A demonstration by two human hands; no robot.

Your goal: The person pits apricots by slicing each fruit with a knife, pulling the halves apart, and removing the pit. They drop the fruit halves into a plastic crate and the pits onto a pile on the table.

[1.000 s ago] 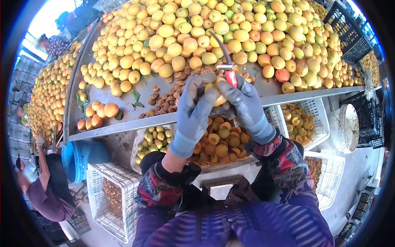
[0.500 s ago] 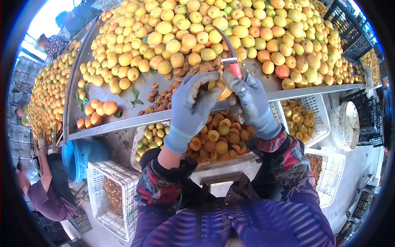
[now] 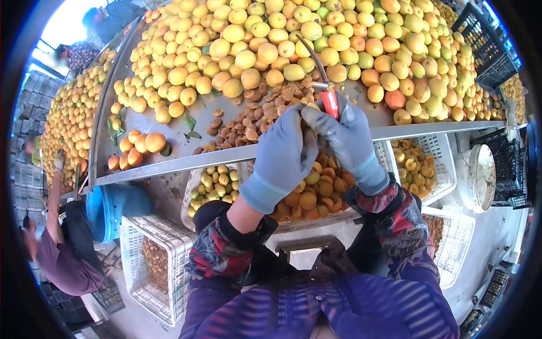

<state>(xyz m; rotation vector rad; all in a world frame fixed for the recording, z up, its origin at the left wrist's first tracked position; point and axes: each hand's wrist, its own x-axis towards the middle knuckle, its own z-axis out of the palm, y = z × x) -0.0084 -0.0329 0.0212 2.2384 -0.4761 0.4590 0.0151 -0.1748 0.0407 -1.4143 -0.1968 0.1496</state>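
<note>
- While the right hand is grasping a red-handled knife, its gloved fingers are wrapping the lower part of the handle.
- The knife is pointing away from the person, its long axis running forward and leaning left, with the thin, curved blade reaching out over the table.
- The left hand is curling just beside the right, and the fingertips of the two are meeting or nearly meeting; the gloves are hiding the space between, so I cannot tell whether the left fingers are pinching anything.
- Seen from the left fingers, the handle is lying to the right and slightly forward, the right hand being the nearer one.
- Just beyond the left hand, brown pits are lying loose on the table, and a broad fruit heap is rising behind them.
- Below both hands, a tub is holding orange fruit, much of it looking halved.
- To its left, a small crate is holding greenish-yellow fruit; to its right, a white crate is holding more halves.
- Lower left, a slatted crate is carrying what look like pits.
- A blue bucket is standing near that crate, its contents hidden; a white bucket is showing a stained inside.
</note>
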